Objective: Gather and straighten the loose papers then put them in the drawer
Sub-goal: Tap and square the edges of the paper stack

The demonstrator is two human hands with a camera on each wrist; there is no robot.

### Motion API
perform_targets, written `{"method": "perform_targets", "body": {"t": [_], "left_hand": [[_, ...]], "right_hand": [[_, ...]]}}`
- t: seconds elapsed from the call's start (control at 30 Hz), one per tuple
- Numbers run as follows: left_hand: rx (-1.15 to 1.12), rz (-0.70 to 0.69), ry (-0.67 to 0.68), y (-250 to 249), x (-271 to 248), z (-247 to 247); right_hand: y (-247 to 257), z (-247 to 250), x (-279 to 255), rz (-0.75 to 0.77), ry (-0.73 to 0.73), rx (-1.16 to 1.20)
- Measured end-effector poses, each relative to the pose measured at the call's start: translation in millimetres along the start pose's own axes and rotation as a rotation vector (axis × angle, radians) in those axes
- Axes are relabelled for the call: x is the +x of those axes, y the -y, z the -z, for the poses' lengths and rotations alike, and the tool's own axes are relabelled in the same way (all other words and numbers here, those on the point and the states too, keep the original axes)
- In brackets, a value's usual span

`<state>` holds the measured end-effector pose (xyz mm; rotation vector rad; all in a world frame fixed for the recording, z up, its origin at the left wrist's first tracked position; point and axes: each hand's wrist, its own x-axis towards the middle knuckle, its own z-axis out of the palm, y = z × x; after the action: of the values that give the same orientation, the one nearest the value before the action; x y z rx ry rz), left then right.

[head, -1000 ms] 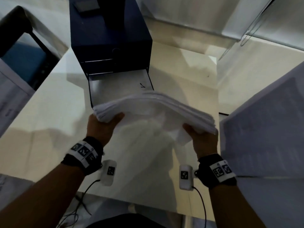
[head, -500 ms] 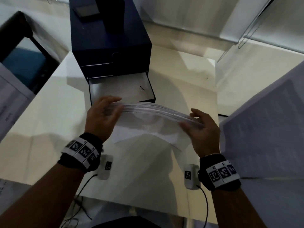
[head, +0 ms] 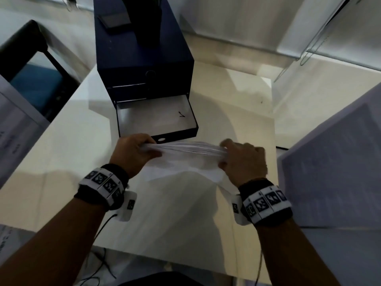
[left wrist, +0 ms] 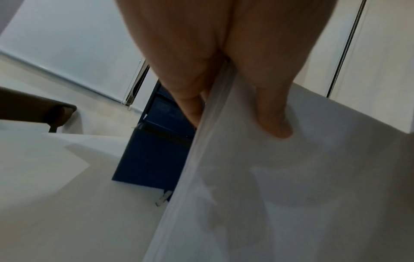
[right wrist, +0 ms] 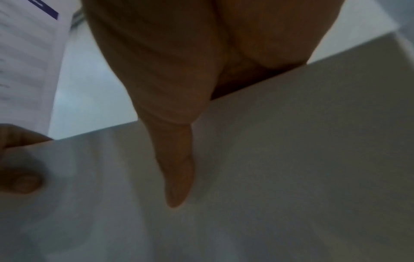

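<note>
A stack of white papers (head: 185,155) stands on edge on the white table (head: 61,151), just in front of the open bottom drawer (head: 154,117) of a dark blue drawer unit (head: 144,65). My left hand (head: 132,153) grips the stack's left end, thumb on the near face (left wrist: 273,113). My right hand (head: 241,159) grips the right end, thumb (right wrist: 177,170) flat against the paper (right wrist: 291,177). The drawer's white inside shows a small dark mark (head: 181,114).
A black holder (head: 146,19) and a dark flat device (head: 114,20) sit on top of the drawer unit. A dark chair (head: 31,65) stands at the left. Printed sheets (head: 338,162) lie at the right and at the far left edge (head: 10,133).
The stack went from lying flat and raised to standing on its edge, lower and nearer the table. Both hands shifted from holding it underneath to gripping its ends.
</note>
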<state>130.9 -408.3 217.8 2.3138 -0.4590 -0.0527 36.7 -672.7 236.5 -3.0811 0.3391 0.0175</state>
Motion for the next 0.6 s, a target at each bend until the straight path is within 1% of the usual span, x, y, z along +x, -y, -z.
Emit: {"method": "perform_targets", "body": {"t": [0.13,0.2,0.27,0.3,0.33,0.37,0.4,0.43,0.47,0.53,0.6], "left_hand": [[-0.043,-0.058,0.000,-15,0,2],[-0.065,-0.082,-0.076,-23,3,9],[-0.110,-0.080,-0.238,-24,3,16],[-0.125,-0.070,-0.354,-22,2,19],[-0.119,-0.045,-0.469,-20,-2,20],[-0.097,-0.010,-0.563,-20,-8,19],[-0.089,0.013,-0.614,-20,-14,15],[-0.113,0.025,-0.612,-19,-19,9],[-0.179,0.040,-0.560,-18,-22,2],[-0.349,0.082,-0.356,-20,-24,-9],[-0.441,0.139,-0.135,-26,-19,-8]], "right_hand": [[50,1,24,0.227,-0.015,0.079],[58,8,30,0.231,0.017,0.124],[45,18,32,0.172,0.012,0.218],[34,24,33,0.145,-0.015,0.295],[22,30,34,0.106,-0.046,0.409],[11,35,34,0.056,-0.085,0.576],[3,38,32,-0.016,-0.127,0.797],[-2,38,30,-0.095,-0.153,1.046],[-4,37,28,-0.158,-0.160,1.281],[-5,27,24,-0.231,-0.128,1.639],[-2,18,21,-0.248,-0.094,1.869]]}}
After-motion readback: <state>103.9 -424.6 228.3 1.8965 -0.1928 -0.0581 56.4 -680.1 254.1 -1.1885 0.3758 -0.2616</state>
